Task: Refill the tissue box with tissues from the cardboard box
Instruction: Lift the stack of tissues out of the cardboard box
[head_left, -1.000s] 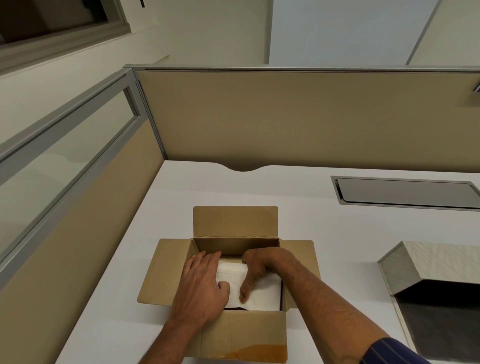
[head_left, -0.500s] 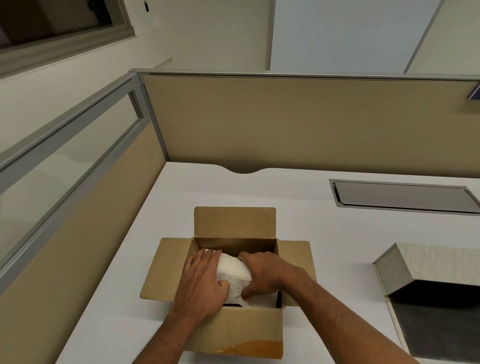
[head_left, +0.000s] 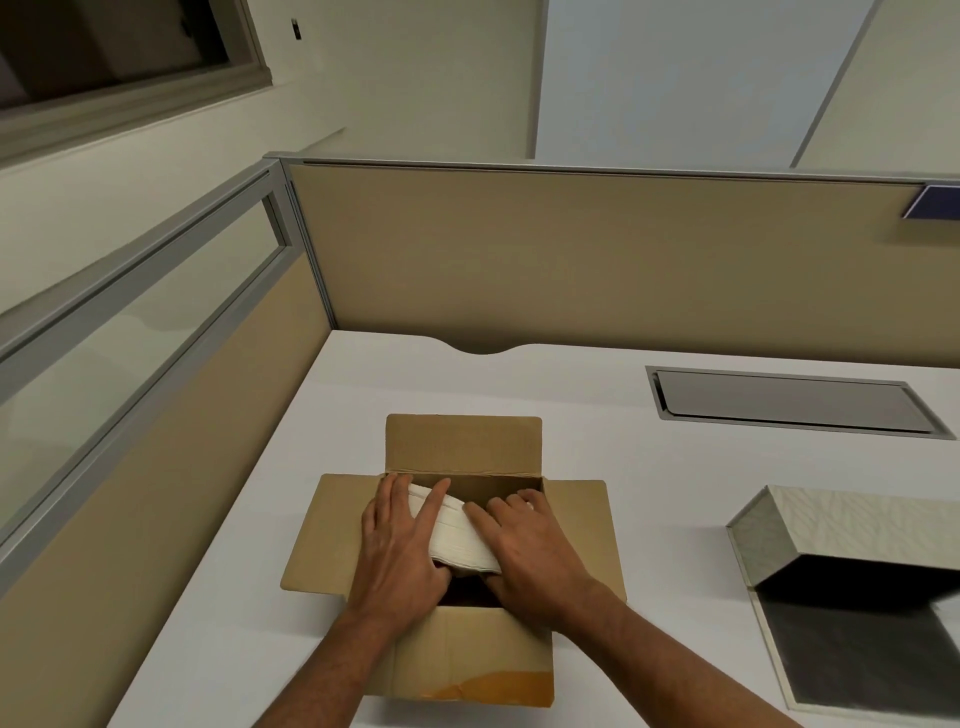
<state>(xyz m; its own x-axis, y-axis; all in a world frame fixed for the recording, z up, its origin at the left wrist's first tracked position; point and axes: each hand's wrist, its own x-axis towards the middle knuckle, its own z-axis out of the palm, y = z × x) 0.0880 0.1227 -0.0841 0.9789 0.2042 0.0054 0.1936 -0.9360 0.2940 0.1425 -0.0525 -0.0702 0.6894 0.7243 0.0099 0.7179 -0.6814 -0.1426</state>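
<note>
An open brown cardboard box (head_left: 462, 447) sits on the white desk, its flaps spread out. Both hands reach into it and grip a thick stack of white tissues (head_left: 460, 538), tilted with its near edge raised above the box opening. My left hand (head_left: 402, 551) holds the stack's left side, fingers laid over the top. My right hand (head_left: 530, 548) clasps its right side. The silver tissue box (head_left: 841, 540) stands open at the right, its dark inside showing; part of it is cut off by the frame edge.
A grey cable hatch (head_left: 789, 400) is set into the desk at the back right. Beige partition walls (head_left: 571, 260) close off the desk at the back and left. Bare white desk (head_left: 670, 499) lies between the cardboard box and the tissue box.
The tissue stack, flat at the bottom of the cardboard box a second ago, has been gripped by both hands and lifted, tilted up toward the opening.
</note>
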